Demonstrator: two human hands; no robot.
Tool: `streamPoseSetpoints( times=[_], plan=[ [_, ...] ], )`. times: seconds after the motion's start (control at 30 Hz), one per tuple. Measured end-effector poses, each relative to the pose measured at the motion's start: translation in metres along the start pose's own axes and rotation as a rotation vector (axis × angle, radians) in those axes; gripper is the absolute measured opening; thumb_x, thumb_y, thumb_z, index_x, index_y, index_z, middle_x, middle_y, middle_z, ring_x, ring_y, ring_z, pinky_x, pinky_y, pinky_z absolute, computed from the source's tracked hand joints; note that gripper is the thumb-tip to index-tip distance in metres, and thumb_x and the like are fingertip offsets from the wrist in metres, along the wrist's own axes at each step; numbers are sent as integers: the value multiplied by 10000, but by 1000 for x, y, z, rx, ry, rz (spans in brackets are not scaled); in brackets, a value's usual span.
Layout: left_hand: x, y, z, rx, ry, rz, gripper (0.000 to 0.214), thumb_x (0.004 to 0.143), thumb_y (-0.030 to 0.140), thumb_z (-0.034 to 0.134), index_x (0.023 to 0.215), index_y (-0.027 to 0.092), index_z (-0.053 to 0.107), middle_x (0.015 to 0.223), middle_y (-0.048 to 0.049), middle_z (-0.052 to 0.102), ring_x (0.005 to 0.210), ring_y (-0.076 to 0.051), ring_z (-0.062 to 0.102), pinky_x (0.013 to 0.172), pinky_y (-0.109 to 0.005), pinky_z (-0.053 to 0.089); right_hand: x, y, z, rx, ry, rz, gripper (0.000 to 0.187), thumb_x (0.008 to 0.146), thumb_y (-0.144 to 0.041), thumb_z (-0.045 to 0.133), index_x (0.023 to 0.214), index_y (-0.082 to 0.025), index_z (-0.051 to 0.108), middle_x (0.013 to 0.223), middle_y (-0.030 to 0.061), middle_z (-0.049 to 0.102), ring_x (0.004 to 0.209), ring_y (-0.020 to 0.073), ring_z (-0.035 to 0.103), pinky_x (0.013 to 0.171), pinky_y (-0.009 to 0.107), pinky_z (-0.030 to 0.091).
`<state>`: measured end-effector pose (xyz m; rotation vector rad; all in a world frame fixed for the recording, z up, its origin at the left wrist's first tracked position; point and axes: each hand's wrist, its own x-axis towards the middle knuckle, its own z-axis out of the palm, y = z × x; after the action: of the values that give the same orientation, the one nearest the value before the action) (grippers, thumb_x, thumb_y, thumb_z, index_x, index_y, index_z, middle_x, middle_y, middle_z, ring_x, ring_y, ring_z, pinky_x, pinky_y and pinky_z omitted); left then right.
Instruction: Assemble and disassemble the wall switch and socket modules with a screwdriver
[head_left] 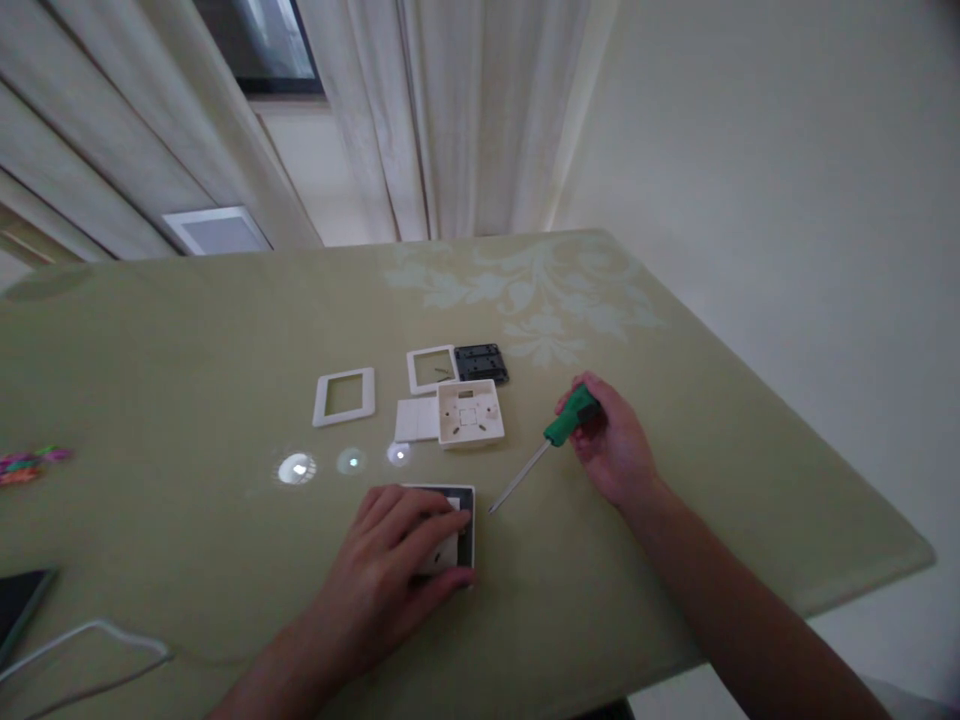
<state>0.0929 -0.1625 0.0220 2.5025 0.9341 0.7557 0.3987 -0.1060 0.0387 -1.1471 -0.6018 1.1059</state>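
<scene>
My left hand (394,565) lies over a square wall-switch module (459,530) with a dark frame and white centre, fingers curled round its edges and pressing it to the green table (187,330). My right hand (611,440) grips the green handle of a screwdriver (551,440); its metal shaft slants down-left and the tip ends just right of the module. Beyond them lie a white back box (470,412), a white rocker plate (416,420), a small white frame (431,368), a black insert (481,362) and a larger white frame (344,396).
Coloured bits (30,465) lie at the table's left edge. A dark flat object (19,600) and a white cable (82,650) sit at the near left. Curtains (450,110) hang behind the table; its right edge drops off to the floor.
</scene>
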Motion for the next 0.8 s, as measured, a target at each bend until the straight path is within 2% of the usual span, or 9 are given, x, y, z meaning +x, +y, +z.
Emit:
streamPoseSetpoints(
  times=[0.07, 0.13, 0.23, 0.3, 0.37, 0.47, 0.6, 0.7, 0.8],
  plan=[
    [2, -2, -6, 28, -110, -8, 767, 960, 495, 865, 1600, 262, 513, 1514, -123, 654, 1331, -360, 604, 1117, -540, 488, 0, 1, 1, -33, -7, -69, 474, 755, -604, 921, 855, -213, 672, 645, -9, 738, 434, 112, 602, 351, 179, 402],
    [3, -7, -8, 58, -188, -12, 971, 892, 507, 916, 1676, 258, 399, 1609, -139, 592, 1415, -396, 567, 1185, -596, 454, -3, 1, 3, -61, -5, -164, 444, 792, -587, 902, 857, -221, 659, 635, -30, 715, 415, 103, 567, 344, 178, 389],
    [2, -19, -5, 92, -182, -66, 936, 912, 428, 883, 1680, 271, 373, 1581, -132, 609, 1387, -388, 592, 1178, -598, 482, -13, -9, 11, -98, -8, -330, 401, 867, -559, 867, 837, -232, 636, 611, -57, 670, 389, 84, 495, 338, 175, 354],
    [1, -27, -3, 103, -140, -110, 939, 915, 456, 876, 1680, 269, 365, 1570, -143, 606, 1371, -396, 596, 1157, -597, 511, -23, -24, 24, -188, -62, -518, 333, 920, -494, 845, 841, -228, 661, 628, -47, 667, 430, 92, 534, 383, 189, 399],
    [1, -34, -3, 101, -105, -121, 954, 903, 508, 882, 1671, 276, 366, 1567, -150, 604, 1369, -408, 591, 1150, -610, 522, -33, -41, 43, -428, -192, -861, 207, 991, -369, 779, 874, -219, 698, 677, -24, 678, 536, 118, 626, 487, 224, 485],
    [3, -37, -6, 60, -83, -125, 903, 902, 494, 871, 1641, 291, 394, 1553, -142, 609, 1382, -408, 576, 1156, -608, 526, -44, -62, 81, -624, -341, -1139, 143, 992, -254, 748, 876, -209, 678, 677, -50, 652, 486, 64, 502, 479, 208, 412],
    [6, -33, -7, -1, -71, -167, 836, 874, 392, 867, 1585, 294, 438, 1515, -125, 615, 1378, -393, 553, 1166, -586, 528, -43, -59, 119, -587, -407, -1163, 152, 1010, -224, 677, 866, -203, 632, 678, -82, 565, 520, 44, 433, 503, 186, 383],
    [7, -30, -7, -32, -81, -195, 840, 847, 362, 878, 1562, 301, 441, 1527, -114, 595, 1375, -388, 534, 1171, -589, 521, -37, -47, 125, -581, -502, -1149, 150, 1011, -209, 667, 870, -200, 618, 706, -83, 574, 545, 42, 423, 522, 186, 377],
    [8, -29, -6, -61, -77, -206, 844, 830, 347, 881, 1552, 307, 446, 1477, -104, 611, 1342, -379, 543, 1161, -582, 526, -34, -42, 122, -563, -520, -1132, 151, 1007, -203, 669, 867, -204, 614, 718, -80, 575, 557, 47, 421, 535, 186, 392]
  ],
)
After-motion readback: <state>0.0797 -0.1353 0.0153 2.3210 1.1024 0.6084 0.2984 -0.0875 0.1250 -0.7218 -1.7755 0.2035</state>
